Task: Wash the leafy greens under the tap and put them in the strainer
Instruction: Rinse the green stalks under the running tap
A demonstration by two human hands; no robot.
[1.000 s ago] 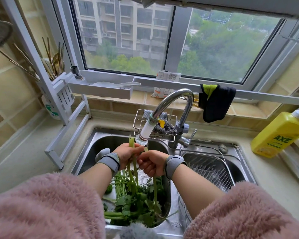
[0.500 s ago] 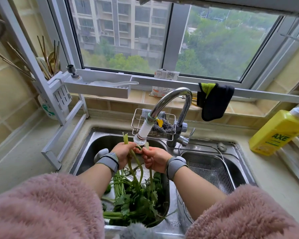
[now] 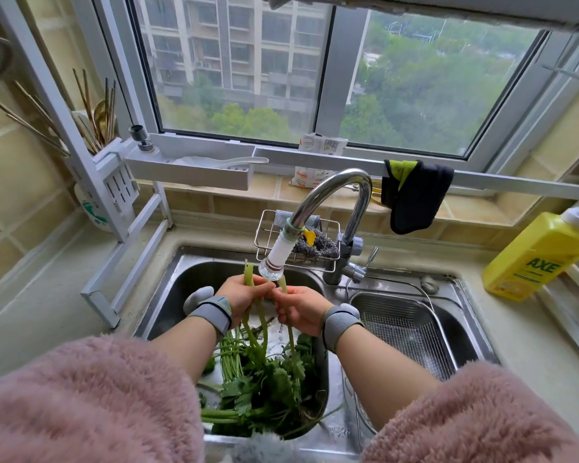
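Both hands are up under the tap's white nozzle (image 3: 274,259), close together over the left basin of the sink (image 3: 181,279). Her left hand (image 3: 244,295) has its fingers curled round a pale green stalk (image 3: 248,274) whose cut end pokes up above the knuckles, just beside the nozzle. Close to its right, the right hand (image 3: 301,310) pinches a second stalk (image 3: 283,284) between thumb and fingers, the grip narrow. Whether water is running I cannot tell for sure, though the steel below the hands looks wet.

From both hands the stalks hang down into the leafy greens (image 3: 264,385), a loose heap lying in the left basin beneath and nearer her body than the hands. Grey bands wrap each wrist, and fluffy pink sleeves (image 3: 81,396) are pushed back up the forearms.

Right of the right hand, in the smaller basin, sits the wire strainer (image 3: 405,325). Beyond the hands, a wire caddy (image 3: 264,228) with a scouring pad hangs behind the tap (image 3: 341,185). Further right on the table stands a yellow dish soap bottle (image 3: 535,255), and a dark cloth (image 3: 415,195) hangs over the rail by the window.
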